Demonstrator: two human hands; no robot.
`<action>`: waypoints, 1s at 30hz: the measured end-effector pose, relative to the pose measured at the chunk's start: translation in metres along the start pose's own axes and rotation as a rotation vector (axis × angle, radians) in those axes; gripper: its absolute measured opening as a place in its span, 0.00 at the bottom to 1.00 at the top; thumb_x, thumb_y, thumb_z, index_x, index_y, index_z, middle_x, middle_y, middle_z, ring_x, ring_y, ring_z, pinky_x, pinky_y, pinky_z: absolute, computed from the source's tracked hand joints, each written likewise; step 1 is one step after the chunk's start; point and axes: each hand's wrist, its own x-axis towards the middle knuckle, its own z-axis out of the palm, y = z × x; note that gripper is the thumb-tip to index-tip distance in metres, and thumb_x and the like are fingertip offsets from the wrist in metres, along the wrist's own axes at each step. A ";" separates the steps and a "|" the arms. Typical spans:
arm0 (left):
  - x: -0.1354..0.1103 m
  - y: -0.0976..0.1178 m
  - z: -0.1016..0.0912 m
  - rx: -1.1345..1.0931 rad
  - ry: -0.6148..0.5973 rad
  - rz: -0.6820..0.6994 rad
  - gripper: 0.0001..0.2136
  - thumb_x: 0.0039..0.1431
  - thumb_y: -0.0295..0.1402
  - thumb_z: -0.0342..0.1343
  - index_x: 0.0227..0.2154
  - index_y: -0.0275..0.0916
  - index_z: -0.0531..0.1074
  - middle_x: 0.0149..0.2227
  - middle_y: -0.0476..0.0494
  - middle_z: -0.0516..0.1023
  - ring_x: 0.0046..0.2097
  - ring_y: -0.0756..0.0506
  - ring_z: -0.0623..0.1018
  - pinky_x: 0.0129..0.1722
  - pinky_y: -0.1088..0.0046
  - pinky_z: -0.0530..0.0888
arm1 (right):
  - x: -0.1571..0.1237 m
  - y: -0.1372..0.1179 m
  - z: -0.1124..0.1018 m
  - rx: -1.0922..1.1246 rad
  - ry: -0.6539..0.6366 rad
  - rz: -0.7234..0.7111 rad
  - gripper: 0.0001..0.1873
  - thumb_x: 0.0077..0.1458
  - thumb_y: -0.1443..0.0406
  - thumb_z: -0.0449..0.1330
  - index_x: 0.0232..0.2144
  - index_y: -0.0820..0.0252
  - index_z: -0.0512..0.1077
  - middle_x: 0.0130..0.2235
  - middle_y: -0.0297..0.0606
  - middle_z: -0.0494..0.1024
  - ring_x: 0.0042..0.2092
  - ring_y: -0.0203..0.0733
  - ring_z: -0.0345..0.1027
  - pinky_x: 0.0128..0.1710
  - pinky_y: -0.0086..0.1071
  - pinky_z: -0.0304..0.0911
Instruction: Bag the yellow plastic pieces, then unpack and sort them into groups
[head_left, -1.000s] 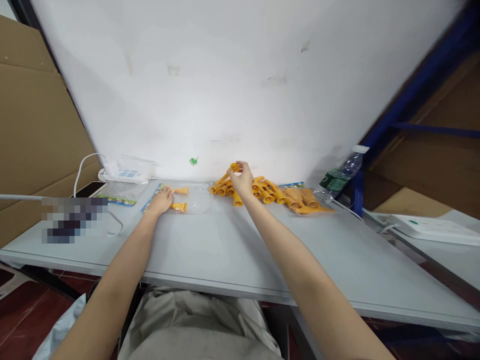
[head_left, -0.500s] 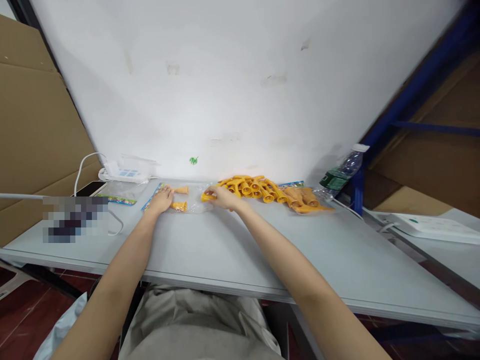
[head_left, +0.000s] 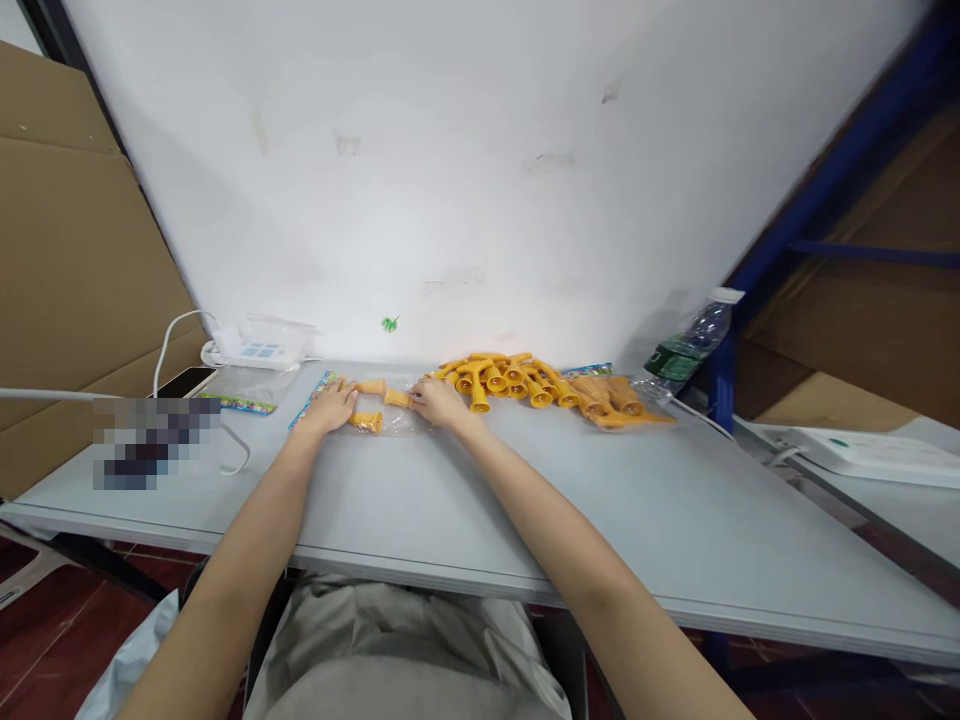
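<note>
A clear plastic bag [head_left: 405,424] with a colourful printed strip lies flat on the table. My left hand [head_left: 330,405] rests on its printed end with fingers stretched out. Two yellow plastic horn-shaped pieces, one farther back [head_left: 371,386] and one nearer [head_left: 367,421], lie in the bag beside my left fingers. At the bag's right end, my right hand [head_left: 442,402] pinches another yellow horn-shaped piece [head_left: 397,398], whose flared end points left and appears to be within the bag. Right of that hand is a pile of loose yellow horn-shaped pieces [head_left: 517,380].
A filled bag of orange-yellow pieces [head_left: 615,402] lies right of the pile, near a tilted plastic bottle [head_left: 686,345]. On the left are a flat clear bag [head_left: 251,385], a phone [head_left: 187,383], a white power strip [head_left: 259,352] and cables. A white panel [head_left: 480,200] rises behind the table.
My right hand has pushed its yellow piece left, deeper into the bag. My left hand stays on the printed end, and the view has shifted slightly.
</note>
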 end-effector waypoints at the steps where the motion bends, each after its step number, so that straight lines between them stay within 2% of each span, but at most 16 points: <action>1: -0.002 0.003 -0.001 0.002 0.007 -0.008 0.26 0.66 0.43 0.32 0.63 0.46 0.59 0.69 0.41 0.53 0.69 0.39 0.51 0.65 0.46 0.49 | -0.002 0.001 -0.002 -0.044 -0.012 0.017 0.10 0.56 0.67 0.58 0.39 0.62 0.77 0.45 0.47 0.79 0.48 0.46 0.69 0.42 0.31 0.58; 5: -0.005 0.010 -0.003 -0.012 -0.003 0.018 0.27 0.66 0.43 0.32 0.64 0.44 0.59 0.69 0.41 0.52 0.70 0.40 0.49 0.65 0.47 0.47 | -0.008 0.001 -0.009 -0.099 -0.101 0.074 0.10 0.55 0.69 0.55 0.32 0.61 0.78 0.38 0.46 0.80 0.43 0.47 0.72 0.38 0.32 0.59; 9: -0.004 0.011 -0.003 -0.034 -0.051 0.005 0.27 0.66 0.43 0.32 0.65 0.43 0.57 0.70 0.41 0.49 0.70 0.40 0.48 0.66 0.48 0.46 | -0.011 0.003 -0.010 -0.074 -0.078 0.120 0.11 0.55 0.71 0.54 0.34 0.61 0.77 0.38 0.46 0.81 0.40 0.46 0.73 0.34 0.32 0.58; 14: -0.001 0.007 0.000 -0.060 -0.037 0.005 0.26 0.66 0.44 0.31 0.61 0.45 0.62 0.70 0.42 0.51 0.70 0.38 0.48 0.66 0.48 0.48 | -0.012 0.001 -0.011 -0.098 -0.028 0.195 0.12 0.55 0.71 0.53 0.39 0.62 0.75 0.40 0.49 0.80 0.41 0.49 0.74 0.35 0.32 0.59; 22: 0.003 0.002 0.003 -0.070 -0.038 0.090 0.25 0.67 0.43 0.30 0.60 0.42 0.63 0.68 0.41 0.56 0.69 0.42 0.52 0.67 0.56 0.48 | -0.012 -0.010 -0.007 -0.128 -0.061 0.167 0.14 0.59 0.71 0.51 0.41 0.63 0.76 0.46 0.51 0.78 0.47 0.51 0.73 0.40 0.34 0.62; 25: 0.004 0.000 0.002 -0.089 -0.052 0.092 0.25 0.67 0.42 0.30 0.59 0.40 0.63 0.68 0.41 0.56 0.69 0.44 0.52 0.67 0.59 0.48 | -0.011 -0.008 -0.004 -0.145 -0.055 0.161 0.15 0.61 0.69 0.50 0.43 0.64 0.75 0.46 0.52 0.78 0.47 0.51 0.73 0.41 0.35 0.63; 30: 0.007 -0.006 0.007 -0.130 -0.026 0.139 0.23 0.67 0.43 0.32 0.53 0.43 0.67 0.66 0.44 0.59 0.68 0.44 0.55 0.66 0.58 0.50 | -0.012 -0.001 -0.004 -0.174 -0.069 0.156 0.16 0.62 0.68 0.49 0.44 0.62 0.75 0.48 0.49 0.78 0.48 0.49 0.72 0.43 0.33 0.64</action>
